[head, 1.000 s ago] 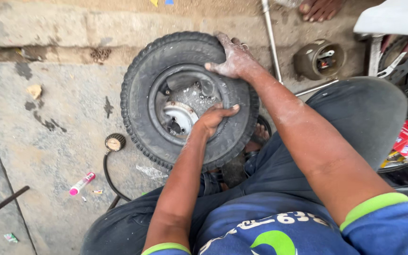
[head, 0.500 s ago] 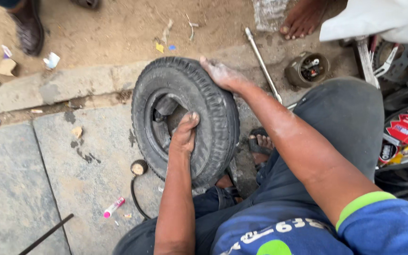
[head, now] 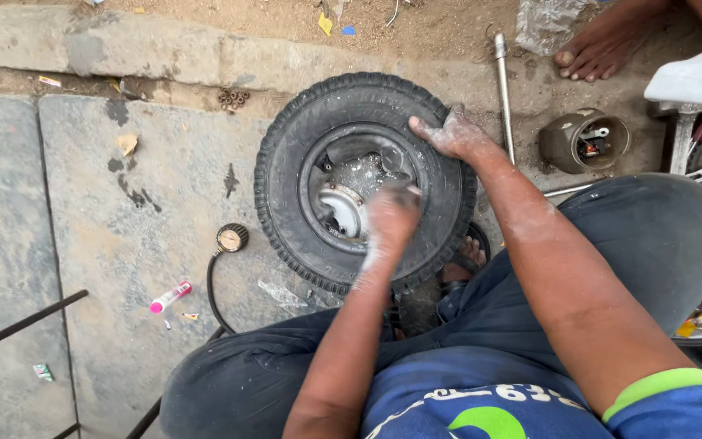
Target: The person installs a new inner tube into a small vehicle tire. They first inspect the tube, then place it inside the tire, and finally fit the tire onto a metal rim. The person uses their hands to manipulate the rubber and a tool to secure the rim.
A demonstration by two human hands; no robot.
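Observation:
A small black tyre (head: 286, 171) on its wheel rim (head: 343, 210) lies nearly flat on the concrete in front of my knees. My right hand (head: 452, 134) rests on the tyre's far right sidewall, fingers spread and dusted white. My left hand (head: 392, 213) is blurred over the inner edge of the tyre at the rim opening, fingers curled against the rubber. I cannot tell whether it grips anything. The hub inside the rim is partly hidden by that hand.
A round pressure gauge (head: 231, 238) with a black hose lies left of the tyre, a small pink tube (head: 171, 297) beyond it. A long metal bar (head: 504, 93) and a metal cylinder part (head: 582, 142) lie to the right. Another person's bare foot (head: 603, 45) stands at top right.
The tyre has been laid back down from standing on its tread to nearly flat. My left hand moved from the tyre's near sidewall to the rim opening; the right hand stayed on the tyre.

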